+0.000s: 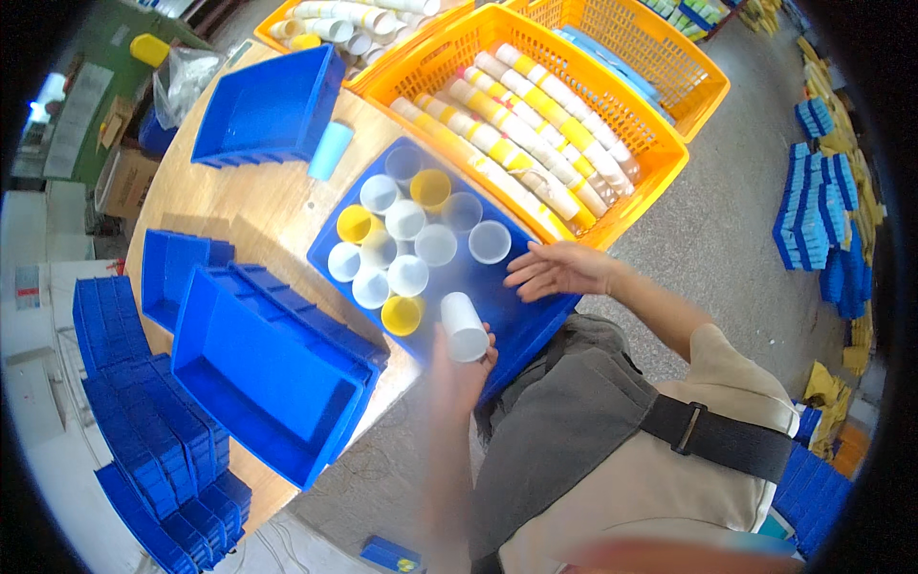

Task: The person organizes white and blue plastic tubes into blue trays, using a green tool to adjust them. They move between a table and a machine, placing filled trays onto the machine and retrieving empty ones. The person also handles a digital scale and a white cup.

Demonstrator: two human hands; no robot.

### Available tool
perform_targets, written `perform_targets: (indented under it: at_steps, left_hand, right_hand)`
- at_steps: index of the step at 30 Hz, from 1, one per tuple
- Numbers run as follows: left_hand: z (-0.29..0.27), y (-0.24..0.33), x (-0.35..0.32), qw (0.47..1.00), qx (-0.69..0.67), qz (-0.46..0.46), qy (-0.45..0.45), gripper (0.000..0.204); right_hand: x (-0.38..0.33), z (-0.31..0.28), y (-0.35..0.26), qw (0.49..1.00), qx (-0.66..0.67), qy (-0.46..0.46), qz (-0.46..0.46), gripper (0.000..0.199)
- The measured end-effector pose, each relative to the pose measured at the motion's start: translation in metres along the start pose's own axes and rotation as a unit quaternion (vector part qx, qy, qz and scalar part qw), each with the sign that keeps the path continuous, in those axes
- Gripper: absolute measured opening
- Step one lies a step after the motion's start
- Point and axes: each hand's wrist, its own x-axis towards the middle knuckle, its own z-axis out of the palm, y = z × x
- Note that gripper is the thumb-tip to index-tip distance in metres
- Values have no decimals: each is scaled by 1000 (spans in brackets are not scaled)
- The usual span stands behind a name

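My left hand (464, 383) is wrapped round a white plastic cylinder (463, 320), shaped like a cup or short tube, and holds it tilted over the near part of a blue bin (512, 311). Its lower end faces me; whether that end is open, I cannot tell. Several similar upright cylinders, such as a white one (408, 275) and a yellow one (402, 314), stand close together in the bin, their round ends up. Beside the bin's right side, my right hand (559, 271) is open, fingers stretched toward a whitish cylinder (490, 242), and holds nothing.
An orange crate (669, 158) with rows of white and yellow cylinders stands beyond the bin. Left on the wooden table (277, 206) are a light blue cylinder (331, 150), a blue tray (268, 105) and larger blue bins (273, 359). Blue bins are stacked at far left (158, 430).
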Motion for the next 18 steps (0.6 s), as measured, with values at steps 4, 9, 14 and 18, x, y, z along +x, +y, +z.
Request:
perform_targets:
  at_steps: [4, 9, 14, 18]
  left_hand:
    - [16, -6, 66, 987, 72, 146, -19, 70]
    - [17, -22, 90, 960, 196, 196, 25, 81]
    - [7, -46, 63, 979, -120, 121, 111, 70]
    - [18, -72, 38, 974, -117, 144, 127, 62]
  right_hand:
    - [29, -138, -27, 931, -238, 200, -192, 35]
    - [115, -351, -1, 644, -659, 388, 19, 46]
    - [148, -383, 15, 637, -691, 338, 47, 61]
    - [128, -342, -17, 614, -689, 384, 31, 70]
